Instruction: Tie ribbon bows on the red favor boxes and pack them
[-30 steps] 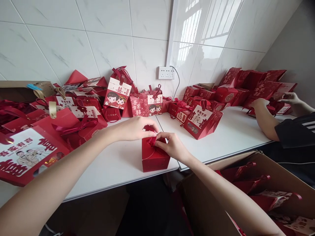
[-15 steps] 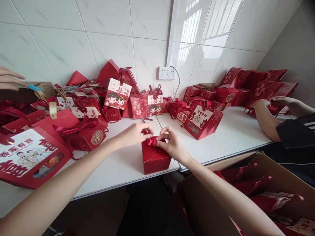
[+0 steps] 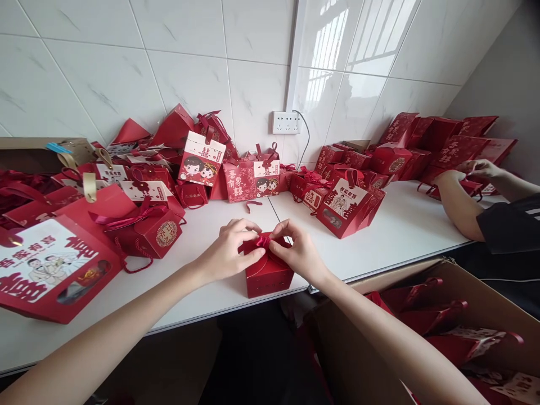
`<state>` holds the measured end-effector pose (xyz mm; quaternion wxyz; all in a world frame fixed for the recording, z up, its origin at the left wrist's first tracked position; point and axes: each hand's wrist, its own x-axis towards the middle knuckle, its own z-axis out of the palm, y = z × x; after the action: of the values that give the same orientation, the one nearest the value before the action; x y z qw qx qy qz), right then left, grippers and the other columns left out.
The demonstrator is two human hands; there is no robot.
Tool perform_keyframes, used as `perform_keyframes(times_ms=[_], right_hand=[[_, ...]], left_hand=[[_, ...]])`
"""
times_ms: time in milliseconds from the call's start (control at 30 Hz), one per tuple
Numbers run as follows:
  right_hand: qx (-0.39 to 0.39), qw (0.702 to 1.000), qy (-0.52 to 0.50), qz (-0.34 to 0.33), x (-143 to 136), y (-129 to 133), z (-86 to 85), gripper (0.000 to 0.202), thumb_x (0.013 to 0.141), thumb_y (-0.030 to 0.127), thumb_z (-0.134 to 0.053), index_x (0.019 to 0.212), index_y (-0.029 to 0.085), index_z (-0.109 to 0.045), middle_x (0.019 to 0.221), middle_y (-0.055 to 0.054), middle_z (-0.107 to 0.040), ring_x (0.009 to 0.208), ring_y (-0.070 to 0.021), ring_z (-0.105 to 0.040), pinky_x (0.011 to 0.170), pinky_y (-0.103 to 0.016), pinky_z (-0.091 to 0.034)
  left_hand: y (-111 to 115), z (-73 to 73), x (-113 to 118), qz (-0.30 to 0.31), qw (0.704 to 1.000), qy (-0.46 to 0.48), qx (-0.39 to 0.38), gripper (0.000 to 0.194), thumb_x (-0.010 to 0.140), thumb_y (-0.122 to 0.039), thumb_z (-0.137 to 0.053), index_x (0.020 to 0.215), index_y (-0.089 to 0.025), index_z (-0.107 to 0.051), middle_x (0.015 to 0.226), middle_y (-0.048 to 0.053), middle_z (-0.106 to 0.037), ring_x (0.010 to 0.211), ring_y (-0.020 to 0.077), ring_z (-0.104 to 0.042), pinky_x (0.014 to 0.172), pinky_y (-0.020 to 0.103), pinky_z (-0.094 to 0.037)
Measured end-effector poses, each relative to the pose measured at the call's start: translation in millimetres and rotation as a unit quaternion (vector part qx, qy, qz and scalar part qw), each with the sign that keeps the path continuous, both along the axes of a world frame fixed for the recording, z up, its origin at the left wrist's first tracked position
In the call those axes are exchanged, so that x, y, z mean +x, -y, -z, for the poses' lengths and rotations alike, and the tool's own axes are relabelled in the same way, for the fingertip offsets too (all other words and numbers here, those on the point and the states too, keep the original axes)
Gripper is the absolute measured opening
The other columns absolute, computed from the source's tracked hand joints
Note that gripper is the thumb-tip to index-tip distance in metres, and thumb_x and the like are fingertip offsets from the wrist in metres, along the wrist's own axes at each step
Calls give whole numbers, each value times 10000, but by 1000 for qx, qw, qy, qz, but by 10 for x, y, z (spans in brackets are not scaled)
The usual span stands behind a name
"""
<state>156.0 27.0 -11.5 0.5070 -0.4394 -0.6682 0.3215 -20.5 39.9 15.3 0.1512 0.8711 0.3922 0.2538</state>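
Note:
A small red gift box [image 3: 269, 281] stands upright near the table's front edge. On its top lies a shiny red ribbon [image 3: 263, 241], gathered into a knot or bow. My left hand [image 3: 230, 247] closes on the ribbon from the left, thumb and fingers pinched at its loop. From the right, my right hand [image 3: 298, 252] grips the ribbon too, its thumb against the knot and its index finger curled over. The fingers hide part of the ribbon and the box top.
Red gift boxes [image 3: 162, 233] are heaped along the wall at left, and more boxes [image 3: 343, 205] stand to the right. A short red strip [image 3: 253, 205] lies behind my box. A carton [image 3: 476, 287] holds several red bags. At far right, a co-worker's hands [image 3: 472, 171] handle a box.
My left hand has shifted slightly down, its thumb now stretched across the front of the ribbon. The other person's hand at far left has gone out of view.

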Motion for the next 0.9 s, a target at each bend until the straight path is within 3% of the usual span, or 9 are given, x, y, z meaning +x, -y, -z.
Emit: perform_keyframes(times_ms=[133, 300, 433, 533, 667, 900], right_hand=[[0, 1000, 15, 15, 4, 35, -9, 95, 725, 231, -569, 765, 204, -487, 756, 5, -592, 722, -134, -558, 680, -267, -449], [1, 999, 25, 22, 23, 58, -11, 82, 730, 231, -559, 765, 205, -490, 758, 4, -595, 718, -135, -559, 662, -261, -451], [12, 999, 45, 15, 51, 46, -23, 69, 755, 246, -555, 761, 205, -501, 762, -2, -606, 710, -137, -566, 660, -264, -454], [17, 998, 57, 0, 78, 33, -39, 57, 779, 251, -546, 769, 204, -516, 774, -7, -618, 717, -139, -575, 677, -270, -461], [12, 998, 66, -20, 123, 13, -51, 56, 802, 256, -548, 784, 204, -541, 792, -10, -633, 753, -144, -590, 708, -277, -467], [24, 996, 86, -24, 157, -10, -73, 55, 808, 241, -552, 764, 207, -553, 769, 12, -631, 730, -131, -582, 713, -272, -460]], left_hand=[[61, 34, 57, -44, 999, 25, 3, 241, 850, -323, -465, 750, -175, -627, 923, 54, -568, 930, 202, -535, 852, 341, -436], [108, 17, 123, -50, 993, 67, -88, 243, 865, -300, -437, 748, -174, -608, 868, 26, -560, 758, 144, -561, 722, 283, -461], [111, 33, 161, -63, 980, 120, -145, 247, 839, -370, -488, 828, -184, -650, 993, 47, -594, 933, 190, -576, 828, 306, -463], [91, 84, 177, -75, 976, 143, -144, 287, 803, -434, -534, 871, -190, -669, 1047, 61, -590, 1022, 216, -556, 920, 340, -437], [43, 146, 173, -68, 976, 151, -141, 290, 828, -410, -491, 894, -198, -678, 1116, 70, -576, 1094, 224, -529, 982, 367, -405], [11, 143, 184, -37, 947, 213, -239, 279, 830, -366, -471, 879, -190, -682, 1274, 76, -514, 1227, 249, -449, 1001, 376, -395]])
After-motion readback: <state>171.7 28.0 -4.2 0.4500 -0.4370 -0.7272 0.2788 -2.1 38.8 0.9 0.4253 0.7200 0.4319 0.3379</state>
